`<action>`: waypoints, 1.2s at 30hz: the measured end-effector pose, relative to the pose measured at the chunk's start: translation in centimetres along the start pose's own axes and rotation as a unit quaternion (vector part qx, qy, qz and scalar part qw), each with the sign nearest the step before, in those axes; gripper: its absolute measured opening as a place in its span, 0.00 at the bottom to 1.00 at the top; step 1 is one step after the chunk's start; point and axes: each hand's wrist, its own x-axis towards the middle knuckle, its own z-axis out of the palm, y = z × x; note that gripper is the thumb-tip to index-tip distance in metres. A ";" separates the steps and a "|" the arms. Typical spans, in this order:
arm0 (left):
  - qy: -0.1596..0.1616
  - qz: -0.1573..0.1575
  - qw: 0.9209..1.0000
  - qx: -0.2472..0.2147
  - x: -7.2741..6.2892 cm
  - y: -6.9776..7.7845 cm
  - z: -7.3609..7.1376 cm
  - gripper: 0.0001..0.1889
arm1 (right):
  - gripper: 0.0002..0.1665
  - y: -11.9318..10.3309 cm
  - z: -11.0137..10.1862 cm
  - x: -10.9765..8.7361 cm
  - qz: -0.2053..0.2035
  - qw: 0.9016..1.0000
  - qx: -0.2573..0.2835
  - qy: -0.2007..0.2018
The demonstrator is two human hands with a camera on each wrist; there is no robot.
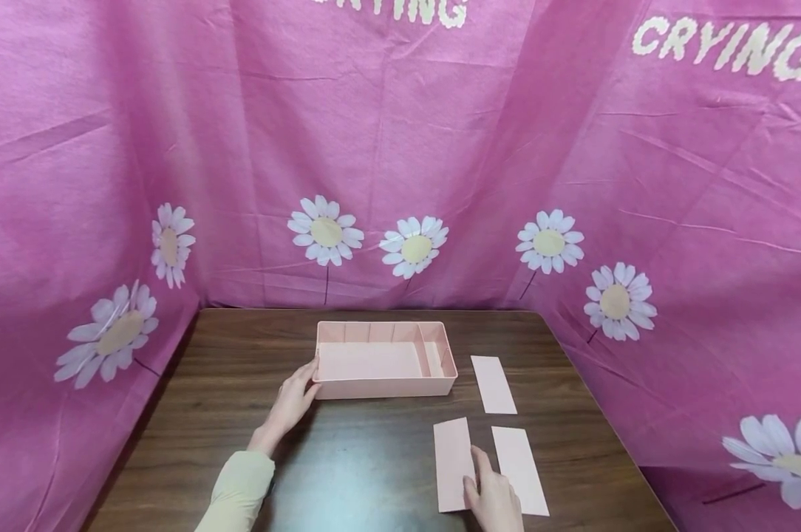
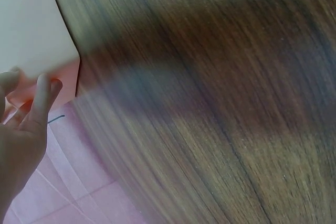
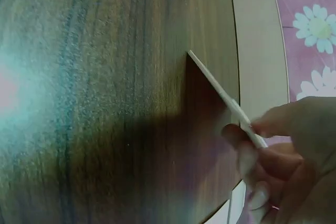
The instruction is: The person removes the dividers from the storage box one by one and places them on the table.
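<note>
A pink open box with a divider near its right end stands toward the back of the table. My left hand holds its left front corner, the thumb at the front wall and the fingers along the end wall. That left hand also shows against the box in the left wrist view. At the front, my right hand pinches the right edge of a thin pink panel between thumb and fingers. The right wrist view shows this panel edge-on, tilted above the table.
Two more flat pink panels lie on the dark wooden table: one panel right of the box, another panel beside my right hand. A pink curtain with daisies surrounds the table's back and sides.
</note>
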 end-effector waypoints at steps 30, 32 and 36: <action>-0.013 -0.009 1.000 0.000 0.1 -0.1 0.0 0.28 | 0.56 1.2 0.9 0.0 -0.003 0.991 -0.060 -0.119; -0.012 -0.008 1.000 -0.001 0.1 -0.1 0.0 0.28 | 0.56 1.2 0.9 0.0 -0.001 0.991 -0.056 -0.124; -0.007 -0.003 1.000 -0.005 0.0 0.0 0.0 0.28 | 0.56 1.2 1.0 0.1 0.004 0.990 -0.049 -0.135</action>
